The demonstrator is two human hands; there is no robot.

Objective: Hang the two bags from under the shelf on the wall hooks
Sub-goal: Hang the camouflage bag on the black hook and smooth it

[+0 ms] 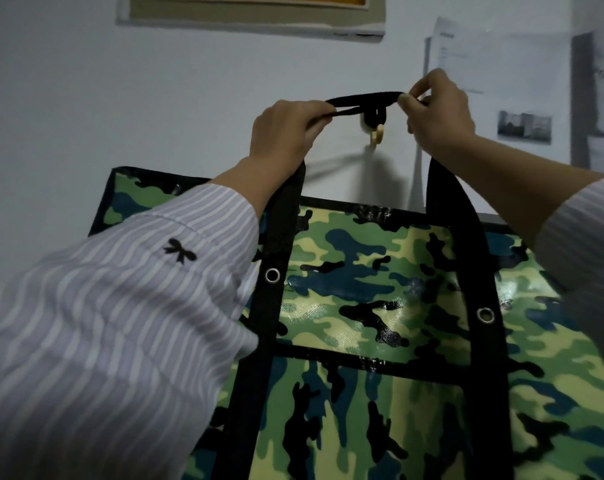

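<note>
A large green camouflage bag (369,299) with black trim hangs flat against the white wall, filling the lower middle and right of the view. Its black webbing handles (362,98) stretch level between my hands at the height of a small cream wall hook (376,133), crossing in front of the hook's top. My left hand (286,129) is closed on the left end of the handles. My right hand (439,109) pinches the right end between thumb and fingers. Whether the handles rest on the hook is hidden. A second bag is not in view.
A framed picture (252,12) hangs on the wall above the hook. Several papers and a small photo (523,128) are pinned to the wall at the right. My striped sleeves cover the lower left and the right edge.
</note>
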